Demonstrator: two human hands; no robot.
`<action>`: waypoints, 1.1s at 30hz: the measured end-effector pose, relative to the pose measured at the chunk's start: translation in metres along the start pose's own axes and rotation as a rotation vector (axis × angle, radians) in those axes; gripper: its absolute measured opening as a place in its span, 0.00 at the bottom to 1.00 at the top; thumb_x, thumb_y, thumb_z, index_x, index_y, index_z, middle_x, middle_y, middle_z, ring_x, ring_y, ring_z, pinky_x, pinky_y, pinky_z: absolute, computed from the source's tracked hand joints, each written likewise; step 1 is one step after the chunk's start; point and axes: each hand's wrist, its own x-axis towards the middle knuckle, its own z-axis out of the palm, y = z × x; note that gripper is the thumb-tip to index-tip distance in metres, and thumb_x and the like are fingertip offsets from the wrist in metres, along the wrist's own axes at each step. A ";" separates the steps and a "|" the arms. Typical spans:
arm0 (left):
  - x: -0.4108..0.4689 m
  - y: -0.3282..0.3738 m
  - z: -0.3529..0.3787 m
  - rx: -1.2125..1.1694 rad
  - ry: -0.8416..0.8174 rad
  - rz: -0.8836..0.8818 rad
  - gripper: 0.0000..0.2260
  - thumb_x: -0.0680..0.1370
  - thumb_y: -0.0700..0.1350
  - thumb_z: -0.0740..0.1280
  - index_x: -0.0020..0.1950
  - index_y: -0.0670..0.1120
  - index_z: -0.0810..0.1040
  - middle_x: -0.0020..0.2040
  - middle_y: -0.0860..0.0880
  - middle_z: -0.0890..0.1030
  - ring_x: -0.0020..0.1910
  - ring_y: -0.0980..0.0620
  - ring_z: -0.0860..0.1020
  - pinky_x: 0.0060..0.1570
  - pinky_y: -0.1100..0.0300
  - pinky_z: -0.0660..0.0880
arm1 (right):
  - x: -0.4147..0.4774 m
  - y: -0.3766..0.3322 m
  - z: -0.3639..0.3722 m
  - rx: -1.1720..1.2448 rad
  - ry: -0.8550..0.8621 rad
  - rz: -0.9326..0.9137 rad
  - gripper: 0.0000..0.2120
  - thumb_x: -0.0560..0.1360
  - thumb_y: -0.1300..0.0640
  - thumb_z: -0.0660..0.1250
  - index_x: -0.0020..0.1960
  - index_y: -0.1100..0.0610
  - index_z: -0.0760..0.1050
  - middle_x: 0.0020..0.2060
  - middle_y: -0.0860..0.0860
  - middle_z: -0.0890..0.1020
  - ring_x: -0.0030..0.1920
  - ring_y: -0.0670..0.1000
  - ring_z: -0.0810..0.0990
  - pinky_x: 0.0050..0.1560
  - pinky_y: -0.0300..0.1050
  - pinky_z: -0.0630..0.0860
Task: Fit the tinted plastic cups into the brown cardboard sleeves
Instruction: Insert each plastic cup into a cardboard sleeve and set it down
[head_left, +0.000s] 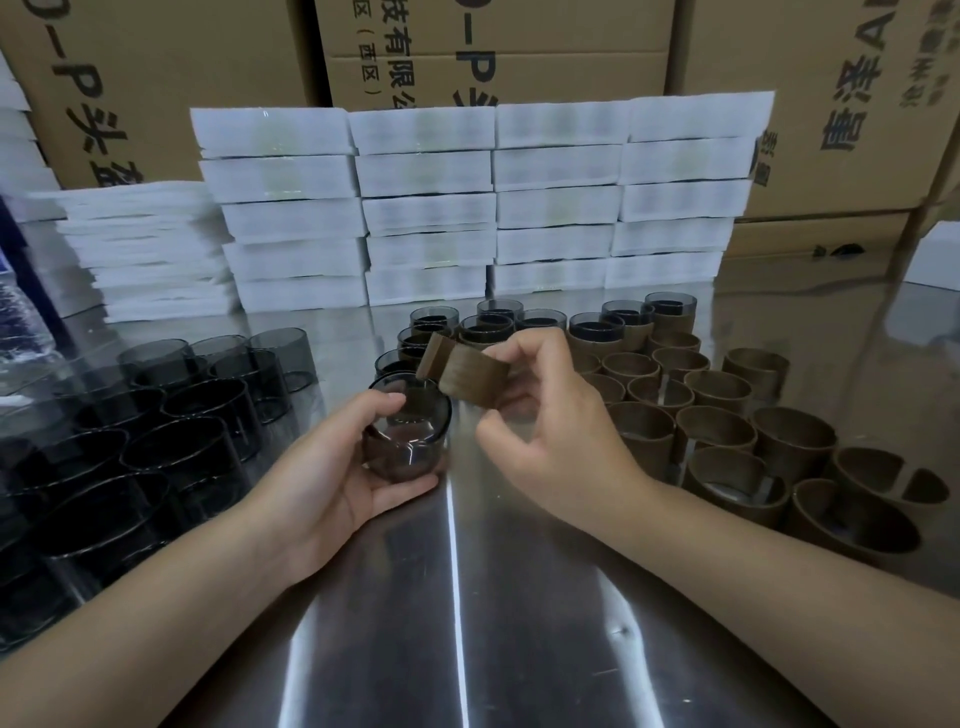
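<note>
My left hand (332, 467) grips a tinted plastic cup (405, 436) just above the steel table, mouth tilted up and away from me. My right hand (545, 410) pinches a brown cardboard sleeve (467, 371) a little above and to the right of the cup's rim; the sleeve's loose end sticks out to the left. Bare tinted cups (171, 441) crowd the left of the table. Empty brown sleeves (727, 415) stand on the right. Several cups fitted in sleeves (493, 325) stand at the back centre.
The reflective steel table (467, 597) stretches towards me between my forearms. White flat packs (467, 208) are stacked in rows behind the cups, with large cardboard boxes (805, 104) behind them. A water bottle (21, 322) stands at the far left edge.
</note>
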 end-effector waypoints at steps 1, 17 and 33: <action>-0.001 0.001 0.000 0.004 -0.009 -0.009 0.18 0.63 0.48 0.69 0.51 0.48 0.82 0.48 0.41 0.86 0.43 0.42 0.85 0.34 0.55 0.81 | 0.000 -0.001 0.000 -0.017 -0.018 -0.021 0.15 0.70 0.51 0.62 0.50 0.37 0.60 0.51 0.43 0.78 0.49 0.43 0.79 0.51 0.34 0.76; -0.010 0.005 0.008 0.057 -0.091 -0.071 0.31 0.64 0.68 0.67 0.58 0.49 0.83 0.55 0.42 0.84 0.53 0.42 0.83 0.42 0.54 0.82 | -0.004 -0.009 -0.003 -0.202 -0.146 -0.178 0.14 0.76 0.60 0.59 0.59 0.48 0.63 0.71 0.49 0.69 0.62 0.50 0.77 0.59 0.51 0.76; -0.009 0.002 0.007 -0.016 -0.047 0.047 0.23 0.67 0.61 0.68 0.56 0.50 0.83 0.56 0.43 0.84 0.53 0.46 0.83 0.41 0.57 0.81 | -0.007 -0.012 0.000 0.134 -0.197 0.332 0.40 0.66 0.30 0.60 0.75 0.43 0.59 0.68 0.39 0.72 0.64 0.33 0.72 0.62 0.31 0.69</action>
